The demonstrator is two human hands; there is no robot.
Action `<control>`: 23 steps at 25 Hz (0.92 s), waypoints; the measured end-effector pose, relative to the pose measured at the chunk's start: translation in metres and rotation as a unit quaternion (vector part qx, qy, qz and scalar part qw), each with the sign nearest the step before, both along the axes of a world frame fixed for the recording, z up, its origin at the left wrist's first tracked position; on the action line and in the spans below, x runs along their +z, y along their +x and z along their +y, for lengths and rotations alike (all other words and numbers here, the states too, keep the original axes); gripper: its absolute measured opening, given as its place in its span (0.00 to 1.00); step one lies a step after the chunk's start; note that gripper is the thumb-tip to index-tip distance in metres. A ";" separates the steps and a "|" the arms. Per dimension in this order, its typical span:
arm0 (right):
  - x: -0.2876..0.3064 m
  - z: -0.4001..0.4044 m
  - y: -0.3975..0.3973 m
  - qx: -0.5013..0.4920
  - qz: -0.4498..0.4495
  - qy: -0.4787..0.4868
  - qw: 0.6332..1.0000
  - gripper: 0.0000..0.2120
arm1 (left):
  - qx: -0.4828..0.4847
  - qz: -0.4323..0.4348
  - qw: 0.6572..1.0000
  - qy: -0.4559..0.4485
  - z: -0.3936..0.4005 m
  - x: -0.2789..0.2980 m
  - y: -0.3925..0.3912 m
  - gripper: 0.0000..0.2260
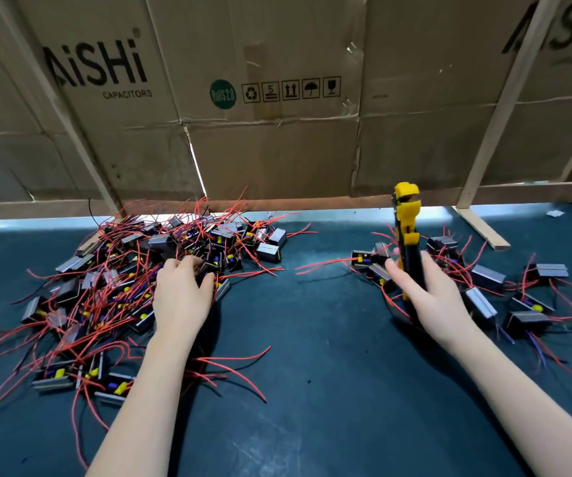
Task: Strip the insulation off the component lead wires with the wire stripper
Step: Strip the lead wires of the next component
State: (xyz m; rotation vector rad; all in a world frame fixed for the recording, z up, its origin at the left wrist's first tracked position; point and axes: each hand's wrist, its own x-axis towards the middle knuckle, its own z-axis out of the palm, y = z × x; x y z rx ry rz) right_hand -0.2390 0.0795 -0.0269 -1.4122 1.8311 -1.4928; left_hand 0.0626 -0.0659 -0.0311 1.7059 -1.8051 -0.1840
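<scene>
A big pile of small black box components [133,270] with red lead wires covers the left of the dark green mat. My left hand [181,290] reaches into its right side, and its fingers curl around one black component [208,270]. My right hand [429,297] grips the black handles of a yellow and black wire stripper [405,222], which stands upright with its yellow jaws at the top. A smaller group of components [484,280] with red wires lies around and behind my right hand.
A wall of flattened cardboard boxes [277,98] on pale wooden struts [504,108] closes off the far edge of the mat. A wooden foot [480,228] sticks out onto the mat at the right. Bare mat [312,390] lies between my forearms.
</scene>
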 end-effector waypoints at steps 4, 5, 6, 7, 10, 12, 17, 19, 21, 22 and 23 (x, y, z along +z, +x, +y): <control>-0.002 0.007 -0.012 -0.030 0.009 -0.071 0.997 0.17 | -0.015 0.050 0.998 -0.048 0.001 0.002 0.001 0.10; -0.001 0.010 -0.011 -0.010 -0.007 -0.100 0.995 0.18 | -0.018 0.076 0.994 -0.076 0.003 0.004 0.002 0.09; 0.001 0.013 -0.008 0.014 -0.021 -0.127 0.992 0.19 | -0.019 0.104 0.988 -0.109 0.005 0.007 0.002 0.09; 0.003 0.016 -0.004 0.038 -0.035 -0.145 0.988 0.20 | -0.018 0.132 0.980 -0.147 0.006 0.011 0.003 0.09; 0.010 0.025 0.006 0.090 -0.042 -0.166 0.981 0.23 | 0.003 0.217 0.941 -0.258 0.014 0.022 0.004 0.09; 0.009 0.030 0.009 0.095 -0.034 -0.164 0.981 0.21 | 0.011 0.304 0.907 -0.290 0.019 0.030 0.003 0.12; 0.007 0.034 0.013 0.077 -0.142 -0.162 0.974 0.28 | 0.012 0.323 0.867 -0.380 0.036 0.047 -0.001 0.15; 0.008 0.034 0.010 0.069 -0.175 -0.167 0.968 0.28 | 0.014 0.313 0.854 -0.415 0.039 0.053 0.003 0.14; 0.009 0.035 0.006 0.063 -0.189 -0.173 0.965 0.27 | 0.029 0.280 0.856 -0.433 0.038 0.054 0.011 0.14; 0.010 0.035 0.005 0.059 -0.192 -0.175 0.964 0.26 | 0.036 0.251 0.868 -0.428 0.037 0.054 0.016 0.15; 0.009 0.035 0.004 0.057 -0.194 -0.175 0.964 0.25 | 0.044 0.221 0.886 -0.405 0.035 0.053 0.020 0.15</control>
